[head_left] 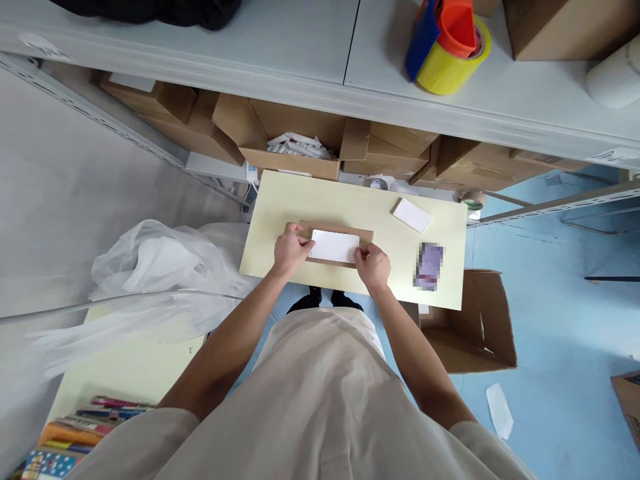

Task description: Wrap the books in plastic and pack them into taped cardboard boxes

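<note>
My left hand (293, 250) is closed on the left end of a flat white rectangular card (335, 247), its thumb lying over the edge. At the card's right end, my right hand (373, 264) pinches the corner with bent fingers. Under the card is a longer strip of brown cardboard (361, 235), showing along its far and near sides. Both lie over a pale yellow table (270, 200). A similar white stack or box (413, 215) rests at the table's far right. Nearer to me on that side is a purple, blurred-out object (429, 267).
Behind the table, a shelf holds cardboard boxes, one open box (290, 160) containing white packets. A yellow tape roll (450, 70) stands on the upper shelf. An open carton (473, 333) sits on the floor at right. Translucent plastic sheeting (170, 267) bunches at left.
</note>
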Demonstrator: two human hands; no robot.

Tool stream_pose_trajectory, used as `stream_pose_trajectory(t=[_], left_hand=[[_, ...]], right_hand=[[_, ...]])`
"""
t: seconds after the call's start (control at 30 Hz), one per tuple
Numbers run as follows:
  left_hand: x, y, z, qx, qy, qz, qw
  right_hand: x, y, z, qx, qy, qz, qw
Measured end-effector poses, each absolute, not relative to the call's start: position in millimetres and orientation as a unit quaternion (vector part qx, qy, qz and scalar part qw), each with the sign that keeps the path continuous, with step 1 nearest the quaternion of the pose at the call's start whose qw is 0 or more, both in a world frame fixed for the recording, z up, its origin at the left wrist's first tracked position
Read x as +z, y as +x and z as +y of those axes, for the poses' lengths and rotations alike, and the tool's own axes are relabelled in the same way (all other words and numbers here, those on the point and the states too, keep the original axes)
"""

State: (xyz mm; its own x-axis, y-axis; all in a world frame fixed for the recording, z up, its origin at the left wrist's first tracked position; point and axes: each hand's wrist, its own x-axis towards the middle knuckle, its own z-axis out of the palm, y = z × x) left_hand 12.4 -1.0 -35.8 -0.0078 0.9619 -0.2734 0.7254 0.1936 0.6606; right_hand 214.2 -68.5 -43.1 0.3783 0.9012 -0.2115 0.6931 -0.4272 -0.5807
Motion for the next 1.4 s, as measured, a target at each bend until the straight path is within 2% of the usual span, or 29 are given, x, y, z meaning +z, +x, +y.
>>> stream_pose_trajectory(t=[0.3, 0.37, 0.47, 0.57, 0.63, 0.77, 0.9, 1.13, 1.3, 1.4], left_hand=[[-39, 15, 8, 0.105, 0.639, 0.707, 0.285], [-42, 9, 10, 0.099, 0.632, 0.718, 0.275], [-46, 0, 8, 0.13, 0.65, 0.706, 0.25], [-48, 0, -4, 0.175, 0.755, 0.602, 0.195], [-50, 7, -14, 0.159, 0.84, 0.486, 0.182], [-59, 22, -23, 0.057, 0.912, 0.37, 0.166], [-69, 23, -18, 0.019, 0.919, 0.366, 0.147], [-73, 12, -9, 0.008, 0.884, 0.442, 0.151], [-74, 9, -10, 0.021, 0.876, 0.456, 0.155], [-76, 3, -11, 0.05, 0.862, 0.482, 0.151]], right_hand=[[-57, 205, -64, 0.204, -0.829, -0.506, 0.122], [-61, 209, -65, 0.196, -0.831, -0.504, 0.131], [-64, 219, -72, 0.175, -0.821, -0.509, 0.188], [-62, 222, -83, 0.117, -0.771, -0.571, 0.257], [-60, 214, -87, 0.098, -0.701, -0.651, 0.275], [-65, 186, -85, 0.129, -0.587, -0.772, 0.207], [-80, 181, -79, 0.116, -0.638, -0.75, 0.13], [-88, 206, -84, 0.07, -0.701, -0.705, 0.085], [-87, 214, -88, 0.112, -0.713, -0.687, 0.08], [-91, 214, -93, 0.159, -0.718, -0.667, 0.118]])
